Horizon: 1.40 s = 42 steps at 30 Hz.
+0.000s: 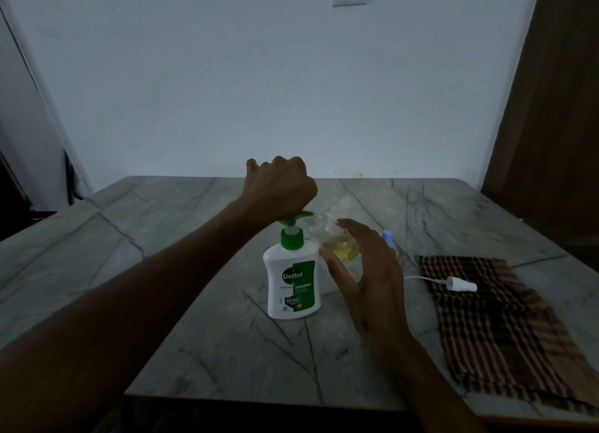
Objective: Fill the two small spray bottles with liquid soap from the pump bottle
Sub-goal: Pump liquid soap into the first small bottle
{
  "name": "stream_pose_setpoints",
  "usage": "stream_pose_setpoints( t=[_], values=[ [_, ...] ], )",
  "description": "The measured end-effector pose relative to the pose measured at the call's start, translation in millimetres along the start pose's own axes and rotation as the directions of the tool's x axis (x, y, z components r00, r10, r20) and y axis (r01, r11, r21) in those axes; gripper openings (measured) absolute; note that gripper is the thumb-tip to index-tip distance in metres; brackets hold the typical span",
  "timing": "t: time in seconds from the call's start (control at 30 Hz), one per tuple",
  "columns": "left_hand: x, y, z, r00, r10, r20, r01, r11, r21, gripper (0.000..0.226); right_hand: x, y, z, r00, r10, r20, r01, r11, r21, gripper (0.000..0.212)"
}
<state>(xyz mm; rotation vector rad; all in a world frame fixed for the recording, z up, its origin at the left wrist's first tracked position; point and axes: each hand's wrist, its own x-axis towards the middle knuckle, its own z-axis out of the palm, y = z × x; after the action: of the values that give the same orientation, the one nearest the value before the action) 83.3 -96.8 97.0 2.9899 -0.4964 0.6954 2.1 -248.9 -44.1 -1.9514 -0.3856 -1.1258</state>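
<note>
Grey marble-look table [181, 306] bore pump bottle [293, 285], checked cloth [499, 329] at right; spray head [462, 284] lay on cloth

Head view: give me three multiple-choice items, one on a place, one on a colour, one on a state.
1. Where does the spray head lie?
A. on the cloth
B. in the right hand
C. on the pump bottle

2. What colour is the pump?
A. blue
B. green
C. white

3. What is the left hand doing?
A. resting flat on the table
B. gripping the cloth
C. pressing on the pump

Answers: 1 A, it lies on the checked cloth with its tube trailing off; 2 B, pump and collar are green; 3 C, the wrist end of the hand bears on the pump top.
</note>
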Motion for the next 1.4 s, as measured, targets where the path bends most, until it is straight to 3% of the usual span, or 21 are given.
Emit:
stream_pose_setpoints(
  t=[0.13,0.43,0.67,0.97,1.2,1.4],
  values=[
    [-4.5,2.9,4.9,0.999,-0.022,0.026,0.023,0.999,-0.030,0.023,-1.1,0.8,0.3,1.000,0.006,0.018,-0.006,1.000,-0.002,0.047],
    [0.4,-2.5,-2.1,0.998,-0.016,-0.058,0.014,0.999,-0.047,0.019,-1.0,3.0,1.5,1.000,-0.013,-0.007,0.012,1.000,-0.013,0.049],
    [-2.7,3.2,4.1,0.999,-0.026,0.023,0.027,0.997,-0.075,0.020,-1.5,4.1,2.1,1.000,-0.001,0.018,0.001,1.000,0.005,0.048],
    [0.4,-1.5,-0.2,0.999,-0.024,-0.042,0.022,0.999,-0.043,0.021,-0.4,4.2,1.7,1.000,-0.013,0.013,0.013,1.000,-0.009,0.047],
    [-6.1,6.5,-0.8,0.998,-0.015,0.053,0.017,0.999,-0.043,0.016,-0.4,4.2,2.1,1.000,-0.001,0.028,0.001,1.000,0.007,0.045],
    [-5.3,4.1,-7.4,0.999,-0.005,-0.045,0.004,1.000,-0.028,0.020,-0.1,2.7,2.2,1.000,-0.008,0.015,0.008,1.000,0.009,0.045]
  ],
)
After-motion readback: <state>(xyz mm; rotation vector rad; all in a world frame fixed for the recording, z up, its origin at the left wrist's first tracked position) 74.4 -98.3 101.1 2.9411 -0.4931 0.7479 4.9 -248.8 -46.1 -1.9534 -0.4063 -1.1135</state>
